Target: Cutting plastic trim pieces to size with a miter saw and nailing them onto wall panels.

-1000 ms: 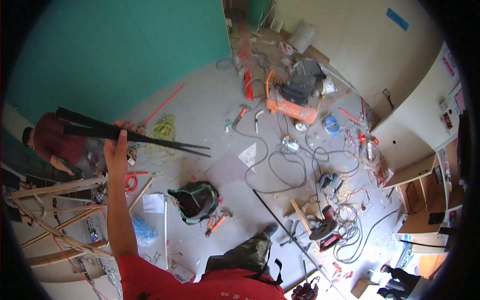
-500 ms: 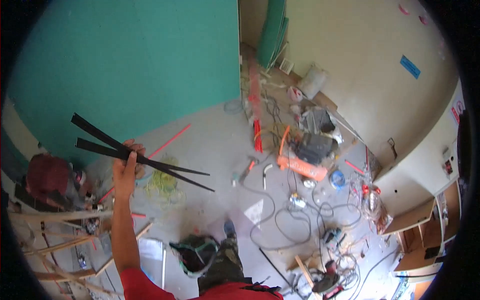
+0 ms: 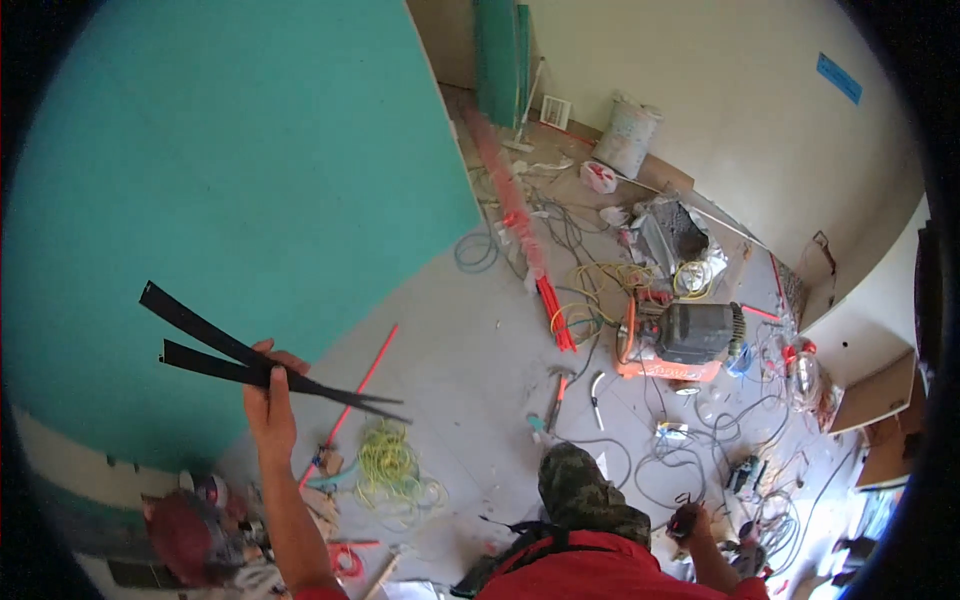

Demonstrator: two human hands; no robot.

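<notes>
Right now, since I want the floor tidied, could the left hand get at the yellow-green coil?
Probably not as things stand: the left hand is closed around black strips and held above the floor where the yellow-green coil lies. Nothing seems to cover the coil, though.

An indoor building site: a room under construction or renovation. A bare green wallboard partition (image 3: 260,180) rises on the left, with more green boards (image 3: 497,70) stood upright in the far opening. The grey floor (image 3: 455,360) serves as store and tool rack — an orange-and-black air compressor (image 3: 695,335), a claw hammer (image 3: 559,395), a plastic-wrapped bundle of red pipes (image 3: 556,318) and a loose red pipe (image 3: 362,385) all lie or stand on it. A yellow-green coil (image 3: 388,460), trailing grey cables (image 3: 785,530) and scattered scraps fill in the picture — hardly a furnished home or office.
</notes>
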